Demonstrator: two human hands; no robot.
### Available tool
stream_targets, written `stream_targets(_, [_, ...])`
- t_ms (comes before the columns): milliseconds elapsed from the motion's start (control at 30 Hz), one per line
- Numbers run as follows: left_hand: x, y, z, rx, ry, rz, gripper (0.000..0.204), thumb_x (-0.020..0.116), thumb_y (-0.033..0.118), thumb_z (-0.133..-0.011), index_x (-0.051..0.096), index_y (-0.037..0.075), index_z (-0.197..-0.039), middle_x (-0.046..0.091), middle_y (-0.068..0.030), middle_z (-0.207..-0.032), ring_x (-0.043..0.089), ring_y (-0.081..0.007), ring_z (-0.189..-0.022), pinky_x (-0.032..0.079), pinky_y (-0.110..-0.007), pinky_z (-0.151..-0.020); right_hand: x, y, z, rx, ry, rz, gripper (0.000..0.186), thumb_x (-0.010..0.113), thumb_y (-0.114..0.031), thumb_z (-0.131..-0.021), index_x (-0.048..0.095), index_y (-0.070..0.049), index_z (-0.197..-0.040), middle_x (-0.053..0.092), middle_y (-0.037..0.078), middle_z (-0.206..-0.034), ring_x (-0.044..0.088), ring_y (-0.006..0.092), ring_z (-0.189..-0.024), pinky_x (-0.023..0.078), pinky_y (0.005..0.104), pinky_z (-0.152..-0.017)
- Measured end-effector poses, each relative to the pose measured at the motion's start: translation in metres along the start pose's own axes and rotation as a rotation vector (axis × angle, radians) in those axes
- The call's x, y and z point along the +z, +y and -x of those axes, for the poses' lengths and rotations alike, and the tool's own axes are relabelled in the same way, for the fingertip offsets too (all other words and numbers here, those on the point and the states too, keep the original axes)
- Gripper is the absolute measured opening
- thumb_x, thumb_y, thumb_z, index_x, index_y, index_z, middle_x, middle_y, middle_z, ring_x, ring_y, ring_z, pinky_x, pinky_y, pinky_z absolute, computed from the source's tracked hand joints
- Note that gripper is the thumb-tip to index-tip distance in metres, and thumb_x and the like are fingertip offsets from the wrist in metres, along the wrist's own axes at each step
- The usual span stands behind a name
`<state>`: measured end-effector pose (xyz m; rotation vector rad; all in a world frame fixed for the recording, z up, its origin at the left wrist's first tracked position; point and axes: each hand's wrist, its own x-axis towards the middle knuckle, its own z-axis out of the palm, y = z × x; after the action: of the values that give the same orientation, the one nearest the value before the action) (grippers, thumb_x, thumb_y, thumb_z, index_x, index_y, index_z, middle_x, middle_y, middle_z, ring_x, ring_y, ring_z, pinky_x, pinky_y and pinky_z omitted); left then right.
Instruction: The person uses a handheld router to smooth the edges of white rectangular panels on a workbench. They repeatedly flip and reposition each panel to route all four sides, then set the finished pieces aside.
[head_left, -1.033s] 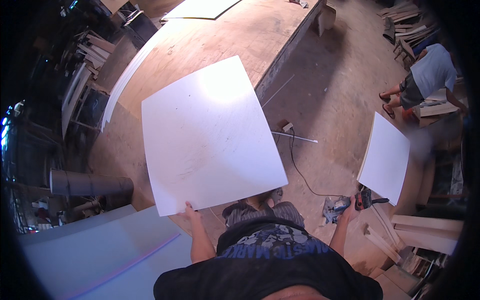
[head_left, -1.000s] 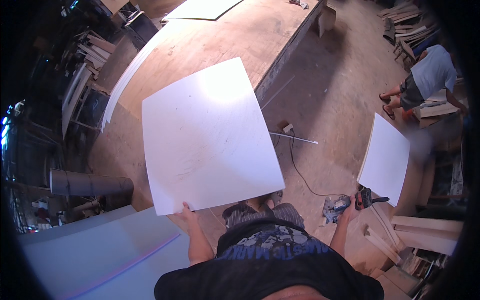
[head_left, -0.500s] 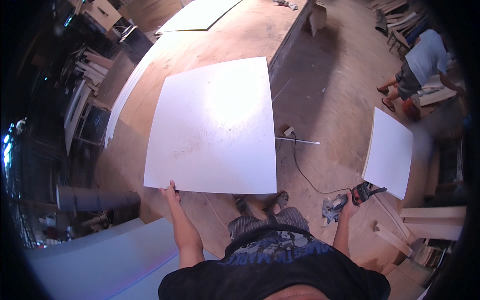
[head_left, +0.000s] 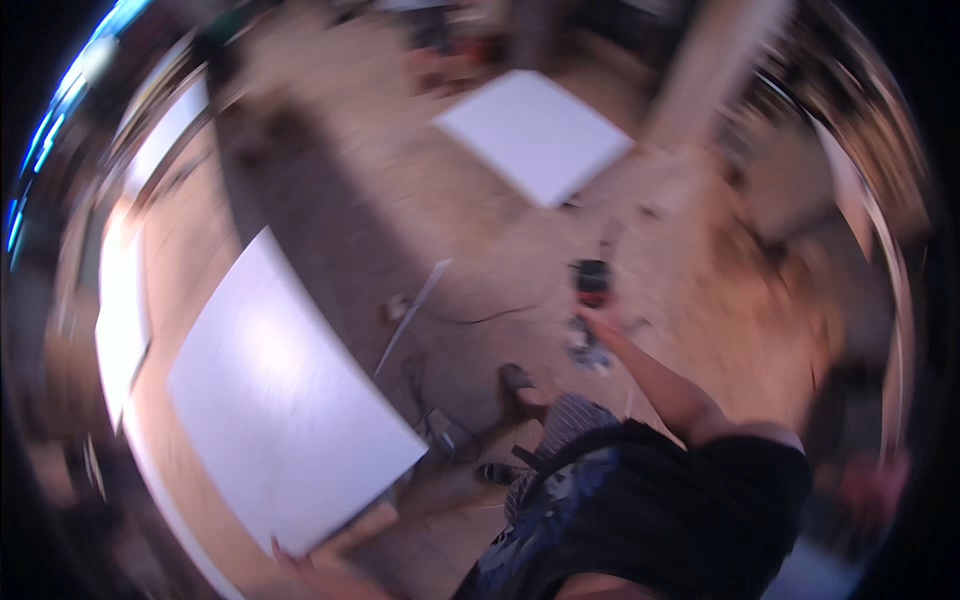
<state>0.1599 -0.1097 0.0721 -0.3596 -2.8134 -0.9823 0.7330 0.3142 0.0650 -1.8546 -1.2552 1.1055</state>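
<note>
Gripping the white board [head_left: 285, 400] by its lower corner, my left hand [head_left: 300, 560] sits at bottom left; my right hand [head_left: 597, 318] holds a red tool [head_left: 591, 280] mid-frame. I judge I'm mid-carry, and next I need a flat spot for the board.

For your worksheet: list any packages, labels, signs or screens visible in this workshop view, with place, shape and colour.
None can be made out; the picture is motion-blurred. What shows are plain white boards: a large white panel gripped at its lower edge by the left hand, and a second white panel flat on the floor.
</note>
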Motion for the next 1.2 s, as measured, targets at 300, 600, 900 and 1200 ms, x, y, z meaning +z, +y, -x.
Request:
stream_targets(300, [0.030, 0.157, 0.106, 1.052, -0.989, -0.381, 0.098, 0.078, 0.022, -0.077, 0.022, 0.022, -0.158, 0.022, -0.0132, -0.162, 0.019, -0.0408, -0.149, 0.022, -0.062, -0.116, 0.014, -0.003, 0.122, -0.214, 0.037, -0.384, 0.057, 0.089, -0.025, -0.064, 0.063, -0.004, -0.110, 0.070, 0.004, -0.097, 0.063, 0.0132, -0.091, 0.051, 0.0310, -0.088])
stream_targets(600, [0.060, 0.099, 0.097, 1.331, -0.728, -0.496, 0.069, 0.044, 0.000, -0.095, 0.026, 0.026, -0.156, 0.022, -0.0050, -0.163, 0.030, -0.0414, -0.144, 0.039, -0.062, -0.107, 0.071, 0.006, 0.281, -0.179, -0.051, -0.509, 0.054, 0.088, -0.025, -0.066, 0.064, -0.006, -0.111, 0.070, 0.005, -0.103, 0.063, 0.0141, -0.095, 0.049, 0.0320, -0.092])
stream_targets(900, [0.042, 0.083, 0.099, 1.233, -0.759, -0.448, 0.074, 0.045, -0.009, -0.086, 0.037, 0.023, -0.152, 0.032, -0.0059, -0.158, 0.038, -0.0386, -0.139, 0.041, -0.057, -0.106, 0.070, 0.035, 0.300, -0.192, -0.047, -0.410, 0.067, 0.088, -0.036, -0.065, 0.062, -0.006, -0.118, 0.070, 0.007, -0.103, 0.065, 0.0193, -0.097, 0.050, 0.0341, -0.092])
stream_targets(1200, [0.066, 0.070, 0.006, 1.138, -0.839, -0.139, 0.057, 0.056, 0.018, -0.091, 0.043, 0.016, -0.147, 0.040, -0.0176, -0.152, 0.036, -0.0422, -0.139, 0.032, -0.050, -0.114, 0.107, 0.010, 0.286, -0.165, -0.079, -0.369, 0.047, 0.089, -0.020, -0.069, 0.065, -0.007, -0.108, 0.069, 0.003, -0.096, 0.066, 0.0135, -0.085, 0.055, 0.0310, -0.079])
